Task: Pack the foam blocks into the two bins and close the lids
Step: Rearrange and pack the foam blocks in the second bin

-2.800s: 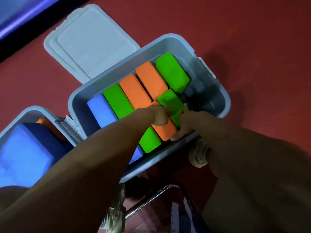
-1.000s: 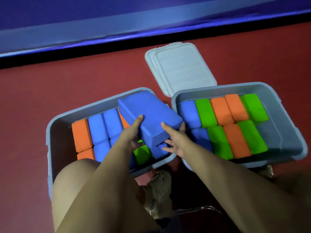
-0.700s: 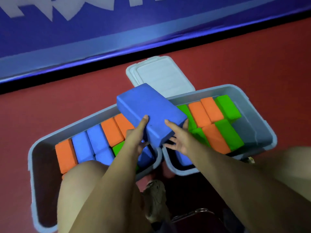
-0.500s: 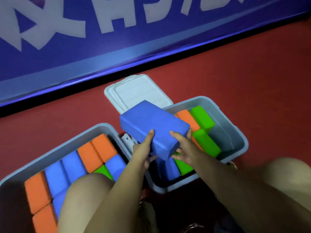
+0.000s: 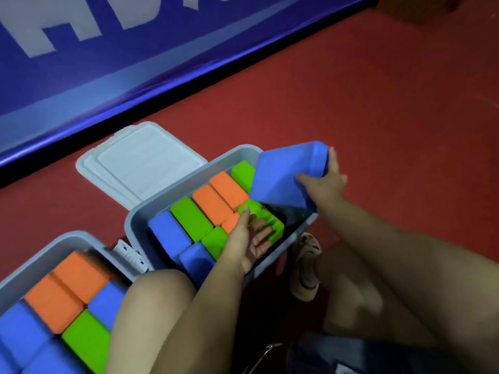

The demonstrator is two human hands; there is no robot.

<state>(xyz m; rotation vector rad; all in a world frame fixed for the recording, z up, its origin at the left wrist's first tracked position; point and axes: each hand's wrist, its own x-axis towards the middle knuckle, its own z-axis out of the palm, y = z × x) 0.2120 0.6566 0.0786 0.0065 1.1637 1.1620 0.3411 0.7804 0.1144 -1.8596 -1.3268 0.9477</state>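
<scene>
My right hand (image 5: 322,182) grips a large blue foam block (image 5: 283,175), tilted over the right end of the right grey bin (image 5: 136,220). That bin holds upright blue, green and orange blocks in two rows. My left hand (image 5: 249,238) is open, palm up, fingers spread over a green block (image 5: 266,215) near the bin's front right. The left grey bin (image 5: 64,237) at lower left holds orange, blue and green blocks and is partly hidden by my knee.
Two stacked grey lids (image 5: 140,164) lie flat on the red floor behind the right bin. A blue barrier with white letters (image 5: 108,49) runs across the back. My shoe (image 5: 305,265) rests in front of the right bin. A metal chair frame (image 5: 266,352) is below.
The big blue block moved from over the bins' junction to the right end of the right bin. My left hand let go of it; only my right hand holds it now.
</scene>
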